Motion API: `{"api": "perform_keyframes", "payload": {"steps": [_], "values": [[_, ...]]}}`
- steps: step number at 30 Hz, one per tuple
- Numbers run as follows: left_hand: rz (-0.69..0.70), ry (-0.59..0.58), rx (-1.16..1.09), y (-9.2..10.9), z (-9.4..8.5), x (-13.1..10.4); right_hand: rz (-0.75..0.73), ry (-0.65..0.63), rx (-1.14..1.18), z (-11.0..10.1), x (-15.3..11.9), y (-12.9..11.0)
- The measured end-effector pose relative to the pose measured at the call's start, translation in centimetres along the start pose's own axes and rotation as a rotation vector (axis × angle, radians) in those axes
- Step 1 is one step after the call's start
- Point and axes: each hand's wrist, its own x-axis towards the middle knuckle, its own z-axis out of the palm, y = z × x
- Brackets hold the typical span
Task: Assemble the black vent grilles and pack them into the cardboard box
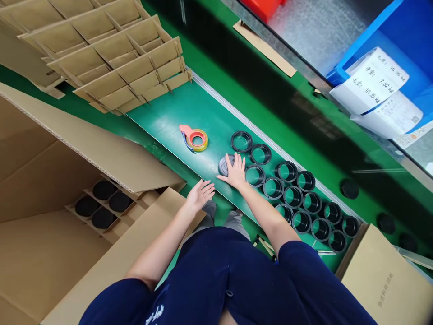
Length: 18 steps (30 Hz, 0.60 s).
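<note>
My right hand (236,171) lies over a grey round cap-like disc (223,166) on the green tabletop. Its fingers are spread, and they and the palm hide the disc's right part; whether a ring sits under the disc I cannot tell. Just left of it, at the table's near edge, my left hand (201,195) is held palm up, fingers stretched out, with nothing in it. Beside the right hand stand several black rings (255,175), open at the top, in rows running to the right.
A tape dispenser (196,140) lies left of the disc. Cardboard dividers (128,58) lean across the table's left end. An open carton (67,158) at left holds black round parts (104,190) in cells. Another carton (389,271) stands right; a blue bin (382,36) is above.
</note>
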Motion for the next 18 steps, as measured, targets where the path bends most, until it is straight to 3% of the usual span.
{"api": "perform_keyframes", "payload": {"steps": [3, 6, 9, 12, 14, 15, 17, 18], "values": [[-0.030, 0.110, -0.005, -0.2, -2.8, -0.9, -0.026, 0.085, 0.073, -1.4, 0.5, -1.8], [-0.054, 0.179, 0.065, -0.4, -4.1, -1.4, -0.029, 0.187, 0.143, -2.0, 1.1, -3.0], [-0.031, 0.215, 0.172, 0.2, -3.4, -0.8, -0.041, 0.120, 0.177, -0.4, 2.2, -3.9], [-0.003, 0.257, 0.271, 0.9, -0.7, 0.7, -0.029, 0.093, 0.212, 0.8, 3.6, -2.6], [-0.005, 0.286, 0.333, 0.9, 1.0, 1.4, -0.025, 0.177, 0.241, -0.6, 3.2, 1.0], [-0.002, 0.295, 0.366, 0.8, 1.5, 1.7, 0.006, 0.250, 0.257, -2.1, 2.4, 3.9], [-0.008, 0.303, 0.458, 0.2, 1.8, 2.1, 0.185, 0.429, 0.312, -6.1, -0.6, 12.1], [0.000, 0.301, 0.514, -0.3, 1.7, 2.2, 0.345, 0.517, 0.362, -8.2, -2.7, 17.1]]}}
